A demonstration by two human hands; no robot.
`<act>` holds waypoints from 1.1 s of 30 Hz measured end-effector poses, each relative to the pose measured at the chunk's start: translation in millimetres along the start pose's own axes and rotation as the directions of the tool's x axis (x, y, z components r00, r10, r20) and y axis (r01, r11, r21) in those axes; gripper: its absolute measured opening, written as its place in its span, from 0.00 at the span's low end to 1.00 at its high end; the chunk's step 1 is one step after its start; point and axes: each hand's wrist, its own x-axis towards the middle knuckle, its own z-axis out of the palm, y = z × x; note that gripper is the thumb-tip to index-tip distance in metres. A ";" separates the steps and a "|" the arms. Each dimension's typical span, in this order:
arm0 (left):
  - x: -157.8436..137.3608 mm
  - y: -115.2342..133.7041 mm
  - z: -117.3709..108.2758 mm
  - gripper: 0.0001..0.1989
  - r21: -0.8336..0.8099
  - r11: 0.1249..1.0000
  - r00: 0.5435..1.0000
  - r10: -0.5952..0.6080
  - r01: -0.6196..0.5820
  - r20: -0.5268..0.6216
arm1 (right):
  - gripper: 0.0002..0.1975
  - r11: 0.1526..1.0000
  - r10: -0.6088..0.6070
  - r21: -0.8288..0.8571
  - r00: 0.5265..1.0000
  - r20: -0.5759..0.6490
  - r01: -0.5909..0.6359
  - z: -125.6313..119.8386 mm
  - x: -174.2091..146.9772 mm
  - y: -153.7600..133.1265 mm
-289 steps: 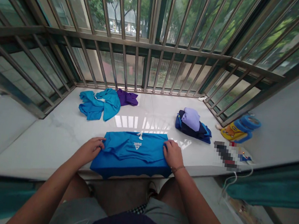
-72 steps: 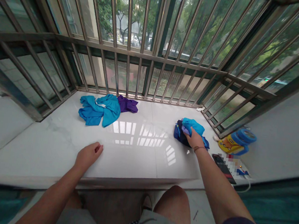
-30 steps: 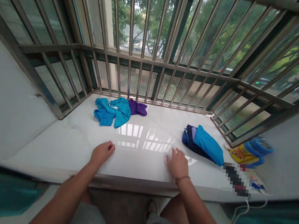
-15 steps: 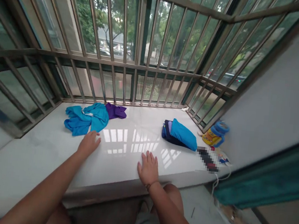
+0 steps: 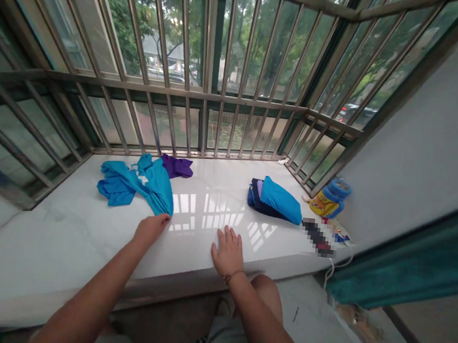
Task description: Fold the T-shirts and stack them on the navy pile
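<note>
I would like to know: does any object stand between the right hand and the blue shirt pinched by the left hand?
Nothing visible does. Between the right hand and the crumpled blue shirt I see only the white sill; the left hand pinches the shirt's near edge.

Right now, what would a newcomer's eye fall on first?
Probably the blue cloth, crumpled on the left of the white sill, one edge pinched in the left hand. Then the folded pile toward the right, topped in similar blue, and the yellow jug by the right wall.
</note>
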 end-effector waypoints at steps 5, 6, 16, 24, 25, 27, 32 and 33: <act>-88.3 19.3 29.1 0.14 -0.129 0.988 0.991 0.093 -0.081 0.094 | 0.30 0.999 -0.010 -0.032 1.000 0.000 0.010 -0.1 1.7 1.6; -107.1 20.3 35.5 0.13 -0.225 0.969 0.983 0.134 -0.103 0.127 | 0.30 0.999 -0.010 -0.039 1.000 0.006 0.010 -1.2 1.8 1.9; -220.9 -23.2 94.5 0.16 -0.708 0.703 0.925 0.220 0.068 0.308 | 0.40 0.814 -0.579 0.119 0.778 0.244 0.569 4.6 -8.7 -59.7; -207.6 -41.7 107.3 0.29 -0.770 0.622 0.955 0.122 0.139 0.271 | 0.09 0.814 -0.567 0.062 0.767 0.300 0.578 11.6 -14.5 -116.7; -202.6 -40.9 107.6 0.33 -0.813 0.552 0.953 0.102 0.185 0.286 | 0.09 0.816 -0.564 0.053 0.773 0.289 0.576 11.4 -17.3 -118.9; -193.4 -38.4 105.8 0.40 -0.858 0.435 0.943 0.055 0.272 0.327 | 0.11 0.825 -0.555 0.050 0.791 0.258 0.563 11.8 -21.9 -122.5; -185.4 -36.6 91.6 0.33 -0.797 0.583 0.960 0.100 0.155 0.260 | 0.24 0.832 -0.548 0.045 0.804 0.231 0.554 15.5 -16.4 -137.4; -186.4 -37.4 89.2 0.31 -0.775 0.622 0.960 0.130 0.114 0.246 | 0.19 0.822 -0.559 0.054 0.787 0.259 0.566 16.5 -13.8 -141.4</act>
